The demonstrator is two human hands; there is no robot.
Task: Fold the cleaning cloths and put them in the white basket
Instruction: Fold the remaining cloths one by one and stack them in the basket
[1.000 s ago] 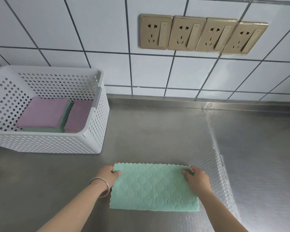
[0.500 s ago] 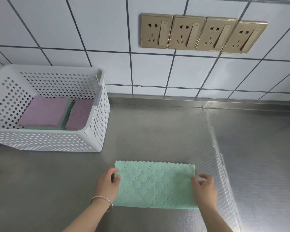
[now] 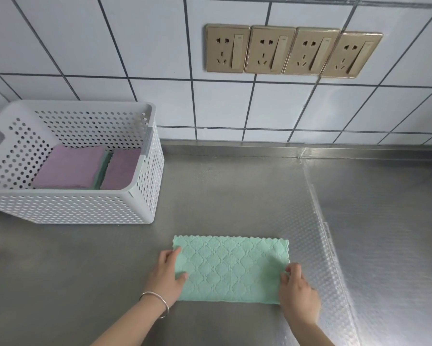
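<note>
The bench (image 3: 234, 196) is brushed steel, dull grey, with a clear embossed film (image 3: 329, 258) lying over its right part. Behind it rises a wall of white tiles (image 3: 110, 58) with dark grout, and four gold sockets (image 3: 293, 51) sit in a row on it. One white basket (image 3: 85, 208), perforated all round, stands at the back left of the bench. Inside it I count two purple folded cloths (image 3: 70, 168) side by side, with a green edge showing between them. One green cloth (image 3: 231, 268), folded into a long strip, lies flat near the front edge. The left hand (image 3: 167, 275) pinches its left end, thumb on top. The right hand (image 3: 297, 293) grips the right end, fingers curled at the edge. One silver bangle (image 3: 157, 303) rings the left wrist.
</note>
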